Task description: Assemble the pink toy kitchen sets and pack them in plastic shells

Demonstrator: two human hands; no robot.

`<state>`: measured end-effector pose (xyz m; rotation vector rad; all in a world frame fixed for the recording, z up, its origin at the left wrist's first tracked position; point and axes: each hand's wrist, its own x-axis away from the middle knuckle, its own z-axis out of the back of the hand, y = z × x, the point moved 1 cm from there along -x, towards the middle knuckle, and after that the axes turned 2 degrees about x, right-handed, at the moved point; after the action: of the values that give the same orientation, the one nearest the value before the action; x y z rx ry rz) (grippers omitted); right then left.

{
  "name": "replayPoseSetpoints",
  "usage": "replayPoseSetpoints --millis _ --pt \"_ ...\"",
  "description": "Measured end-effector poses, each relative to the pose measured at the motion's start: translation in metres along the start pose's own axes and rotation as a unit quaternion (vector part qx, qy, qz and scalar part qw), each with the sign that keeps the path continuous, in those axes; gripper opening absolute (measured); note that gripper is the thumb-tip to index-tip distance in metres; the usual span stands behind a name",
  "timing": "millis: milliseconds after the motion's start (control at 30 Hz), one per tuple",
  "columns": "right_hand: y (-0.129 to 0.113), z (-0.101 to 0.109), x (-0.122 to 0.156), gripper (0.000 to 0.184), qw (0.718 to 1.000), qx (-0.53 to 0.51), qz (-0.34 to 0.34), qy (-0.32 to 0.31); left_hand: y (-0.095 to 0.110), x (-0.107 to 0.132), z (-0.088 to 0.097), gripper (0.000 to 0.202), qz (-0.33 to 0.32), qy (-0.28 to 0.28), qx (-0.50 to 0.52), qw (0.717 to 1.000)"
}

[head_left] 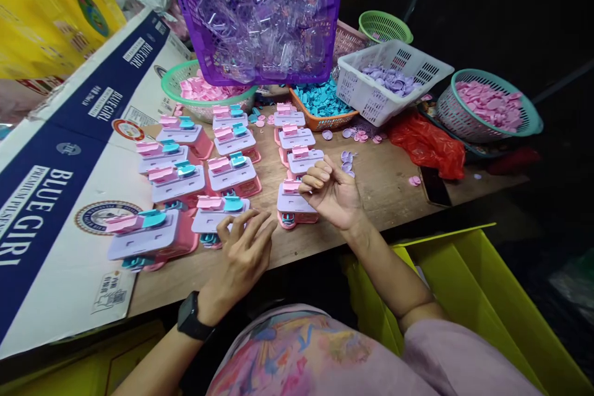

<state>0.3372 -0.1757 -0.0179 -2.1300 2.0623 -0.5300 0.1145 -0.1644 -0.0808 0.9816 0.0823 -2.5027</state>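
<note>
My left hand (pixel 248 247), with a black watch on the wrist, hovers at the near end of the middle row. Its fingers are bent but apart, and nothing shows in them. Just beyond it stands a lilac-topped pink toy box (pixel 211 221) bearing one pink and one turquoise piece. My right hand (pixel 335 195) is raised palm up, fingers curled in; whatever they hold, if anything, is hidden. It partly covers a lilac-topped toy box (pixel 293 201) with only a pink piece visible on top. Several similar boxes stand in three rows on the wooden table (pixel 371 198).
A purple crate (pixel 185 12) of clear plastic parts stands at the back. Around it are a green basket (pixel 169 83) of pink pieces, an orange tray (pixel 325 124) of turquoise pieces and a white basket (pixel 366 96) of lilac pieces. A phone (pixel 435 187) lies near a red bag (pixel 434 142).
</note>
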Motion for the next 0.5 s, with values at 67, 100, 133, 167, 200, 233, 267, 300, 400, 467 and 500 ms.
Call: replayPoseSetpoints --millis 67,100,133,167,200,233,267,300,400,467,500 --pt "-0.002 0.002 -0.001 0.041 1.0 -0.005 0.002 0.0 0.006 -0.005 -0.002 0.034 -0.002 0.0 0.015 1.0" --pt "-0.003 0.002 -0.001 0.041 1.0 -0.009 0.002 0.0 0.009 -0.006 -0.004 0.034 -0.003 0.0 0.023 1.0" --pt "-0.004 0.003 -0.002 0.04 1.0 -0.015 0.002 0.0 0.011 -0.008 -0.006 0.033 -0.003 0.0 0.03 1.0" --pt "-0.005 0.004 -0.003 0.04 1.0 -0.02 0.003 0.003 0.013 -0.008 -0.008 0.032 -0.002 -0.002 0.036 0.999" --pt "-0.006 0.005 -0.003 0.04 1.0 -0.026 0.004 0.008 0.015 -0.008 -0.01 0.032 0.0 -0.002 0.041 0.999" --pt "-0.006 0.005 -0.004 0.04 0.999 -0.031 0.005 0.014 0.016 -0.008 -0.013 0.032 0.0 -0.004 0.046 0.999" --pt "-0.006 0.005 -0.004 0.039 0.999 -0.037 0.008 0.02 0.017 -0.008 -0.015 0.032 -0.002 -0.006 0.05 0.999" --pt "-0.007 0.005 -0.005 0.039 0.999 -0.044 0.013 0.026 0.018 -0.008 -0.017 0.032 -0.004 -0.007 0.055 0.998" --pt "-0.011 0.005 -0.008 0.037 0.998 -0.049 0.023 0.034 0.018 -0.011 -0.021 0.033 -0.012 -0.005 0.067 0.998" --pt "-0.021 0.008 -0.015 0.037 0.999 -0.013 0.036 0.035 0.016 -0.016 -0.021 0.034 -0.017 -0.007 0.073 0.997" --pt "-0.03 0.011 -0.021 0.037 0.998 0.022 0.051 0.035 0.014 -0.019 -0.019 0.036 -0.019 -0.008 0.076 0.997"
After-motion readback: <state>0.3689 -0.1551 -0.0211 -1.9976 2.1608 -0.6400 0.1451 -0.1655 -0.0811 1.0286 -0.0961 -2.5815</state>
